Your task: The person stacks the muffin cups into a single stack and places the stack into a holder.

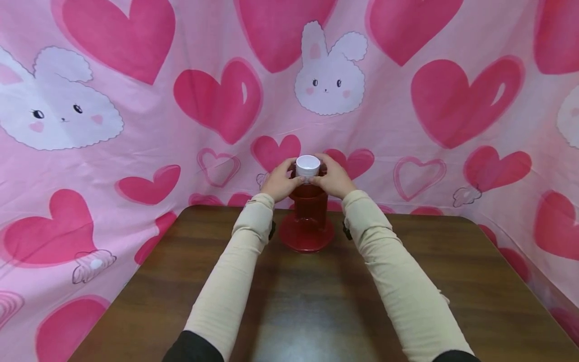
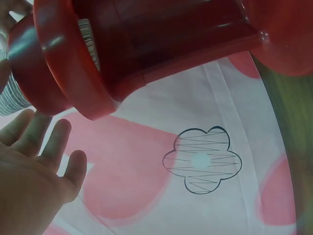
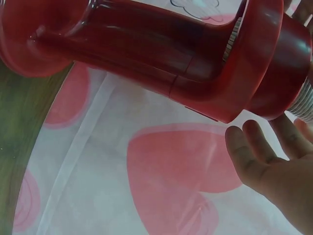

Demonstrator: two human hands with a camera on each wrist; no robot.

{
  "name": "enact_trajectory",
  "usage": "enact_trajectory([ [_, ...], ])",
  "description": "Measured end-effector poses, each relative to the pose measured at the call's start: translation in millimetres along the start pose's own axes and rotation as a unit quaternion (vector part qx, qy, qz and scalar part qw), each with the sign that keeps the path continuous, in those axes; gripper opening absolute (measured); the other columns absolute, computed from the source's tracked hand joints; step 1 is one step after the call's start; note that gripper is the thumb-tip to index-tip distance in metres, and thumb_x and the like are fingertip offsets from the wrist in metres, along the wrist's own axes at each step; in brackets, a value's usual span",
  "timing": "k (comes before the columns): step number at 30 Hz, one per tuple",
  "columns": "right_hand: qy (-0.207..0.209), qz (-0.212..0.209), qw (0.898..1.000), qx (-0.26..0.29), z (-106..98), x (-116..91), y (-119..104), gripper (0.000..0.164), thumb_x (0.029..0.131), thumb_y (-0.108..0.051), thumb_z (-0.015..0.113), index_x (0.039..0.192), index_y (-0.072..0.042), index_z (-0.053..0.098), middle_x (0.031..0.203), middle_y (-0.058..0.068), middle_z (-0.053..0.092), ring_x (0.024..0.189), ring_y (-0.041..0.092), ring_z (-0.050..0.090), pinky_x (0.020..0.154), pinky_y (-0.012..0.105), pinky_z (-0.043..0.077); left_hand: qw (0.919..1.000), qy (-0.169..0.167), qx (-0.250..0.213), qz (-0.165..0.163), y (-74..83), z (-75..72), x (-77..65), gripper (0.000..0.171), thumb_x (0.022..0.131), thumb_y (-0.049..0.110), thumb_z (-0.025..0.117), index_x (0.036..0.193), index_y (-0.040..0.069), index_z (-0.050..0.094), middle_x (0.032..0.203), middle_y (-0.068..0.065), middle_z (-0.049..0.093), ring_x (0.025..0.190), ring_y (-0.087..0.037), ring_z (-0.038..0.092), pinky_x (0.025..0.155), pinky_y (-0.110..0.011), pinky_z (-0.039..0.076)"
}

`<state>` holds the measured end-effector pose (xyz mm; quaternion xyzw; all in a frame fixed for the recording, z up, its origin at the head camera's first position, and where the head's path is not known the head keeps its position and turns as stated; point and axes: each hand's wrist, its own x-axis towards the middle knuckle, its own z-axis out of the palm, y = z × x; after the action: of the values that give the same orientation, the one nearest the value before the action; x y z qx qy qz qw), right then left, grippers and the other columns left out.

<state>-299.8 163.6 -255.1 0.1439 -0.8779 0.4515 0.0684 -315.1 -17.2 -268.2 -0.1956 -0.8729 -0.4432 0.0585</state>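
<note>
A red stand with a column (image 1: 311,208) and a round, wide base (image 1: 306,241) stands upright near the table's far edge. From its top rises a stack of white cups (image 1: 308,167), whose packed rims look like fine ribs (image 2: 14,98). My left hand (image 1: 281,182) holds the stack from the left, thumb in front and fingers behind. On the opposite side my right hand (image 1: 335,177) grips it the same way. Other fingers of both hands spread beside the red collar (image 3: 288,63). More white ribbing (image 2: 89,44) shows through a slot in the column.
The stand is on a brown wooden table (image 1: 298,311). Behind it hangs a pink cloth (image 1: 384,110) printed with hearts and rabbits, running down past the table's far edge. Both sleeved forearms reach across the table on either side of the stand.
</note>
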Motion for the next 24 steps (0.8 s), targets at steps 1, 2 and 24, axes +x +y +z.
enact_trajectory([
  [1,0.002,0.002,1.0,0.0,-1,0,0,0.065,0.092,-0.004,0.069,0.151,-0.004,0.04,0.138,0.021,0.053,0.127,0.037,0.052,0.106,0.049,0.041,1.0,0.001,-0.002,0.001,0.5,0.6,0.3,0.057,0.097,0.019,0.068,0.149,0.012,0.047,0.143,-0.011,0.055,0.135,-0.031,0.048,0.11,-0.044,0.037],
  [2,0.005,0.003,1.0,-0.002,-1,0,0,0.065,0.092,-0.004,0.068,0.15,-0.004,0.04,0.138,0.021,0.053,0.127,0.037,0.052,0.106,0.049,0.041,1.0,0.002,-0.002,0.001,1.0,1.3,0.4,0.057,0.097,0.019,0.068,0.149,0.012,0.047,0.142,-0.011,0.055,0.135,-0.032,0.048,0.109,-0.044,0.038],
  [24,0.082,-0.039,0.992,-0.085,6,-71,21,0.081,0.094,-0.022,0.069,0.16,-0.009,0.024,0.164,0.018,0.021,0.149,0.04,0.02,0.117,0.06,0.014,0.9862,0.075,0.121,0.085,-8.4,17.5,-42.2,0.066,0.098,0.026,0.065,0.156,0.013,0.036,0.157,-0.014,0.037,0.145,-0.031,0.03,0.115,-0.055,0.021],
])
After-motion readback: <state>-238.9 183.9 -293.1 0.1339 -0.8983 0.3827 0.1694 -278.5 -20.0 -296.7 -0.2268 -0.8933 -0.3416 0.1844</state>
